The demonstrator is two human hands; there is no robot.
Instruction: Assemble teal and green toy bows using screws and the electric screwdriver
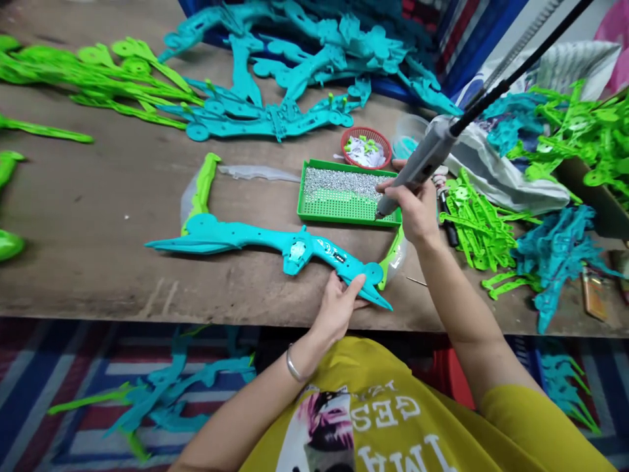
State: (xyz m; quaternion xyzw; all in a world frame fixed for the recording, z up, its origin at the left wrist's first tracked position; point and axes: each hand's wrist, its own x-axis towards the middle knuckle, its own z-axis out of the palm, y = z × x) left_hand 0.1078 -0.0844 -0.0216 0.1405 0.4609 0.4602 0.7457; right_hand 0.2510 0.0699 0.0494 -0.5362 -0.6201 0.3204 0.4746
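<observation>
A long teal plastic toy bow [255,241] lies across the wooden table [98,216] near its front edge. My left hand [339,303] rests on the bow's right end, fingers pressing it down. My right hand [415,208] is closed round a grey electric screwdriver [420,164] that hangs from a black cable; its tip sits at the right edge of a green tray [344,208] holding a heap of small silver screws [339,182].
A small red basket [366,148] of small parts stands behind the tray. Piles of teal parts [304,72] and green parts [93,78] cover the back of the table. More green pieces [476,223] and teal pieces [555,255] lie at the right. Some parts lie on the striped floor mat [167,393].
</observation>
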